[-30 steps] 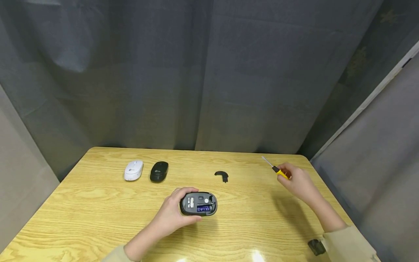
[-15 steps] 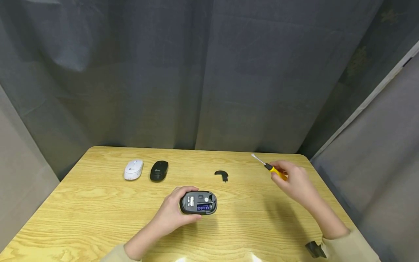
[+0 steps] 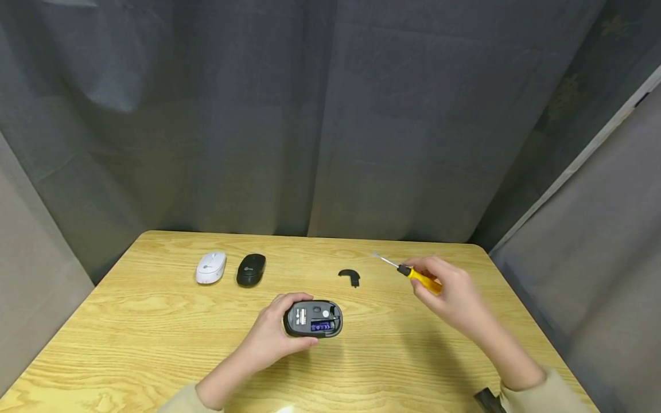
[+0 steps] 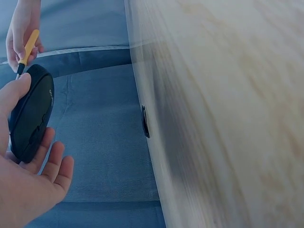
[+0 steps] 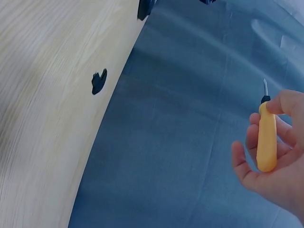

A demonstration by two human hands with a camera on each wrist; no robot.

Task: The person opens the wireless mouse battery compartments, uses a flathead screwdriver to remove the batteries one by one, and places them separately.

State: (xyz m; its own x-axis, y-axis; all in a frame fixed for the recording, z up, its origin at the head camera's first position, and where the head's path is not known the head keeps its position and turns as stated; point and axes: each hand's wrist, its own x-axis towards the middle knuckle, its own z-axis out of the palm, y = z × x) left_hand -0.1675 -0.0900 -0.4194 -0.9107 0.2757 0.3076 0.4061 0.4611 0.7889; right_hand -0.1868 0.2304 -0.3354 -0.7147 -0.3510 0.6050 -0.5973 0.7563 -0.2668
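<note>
My left hand grips a dark computer mouse by its sides, underside up, above the table. Its battery bay lies uncovered, with a purple battery in it. In the left wrist view the mouse sits between thumb and fingers. To the right, my right hand holds a screwdriver with a yellow handle; its metal tip points left, apart from the mouse. The right wrist view shows thumb and fingers round the screwdriver handle. Behind the mouse, a black curved battery cover lies on the table.
A white mouse and a black mouse stand at the back left of the wooden table. Grey curtains hang behind it and at both sides. A black object is at the right sleeve.
My right hand has moved left with the screwdriver, bringing its tip closer to the held mouse. My left hand and the mouse have hardly moved.
</note>
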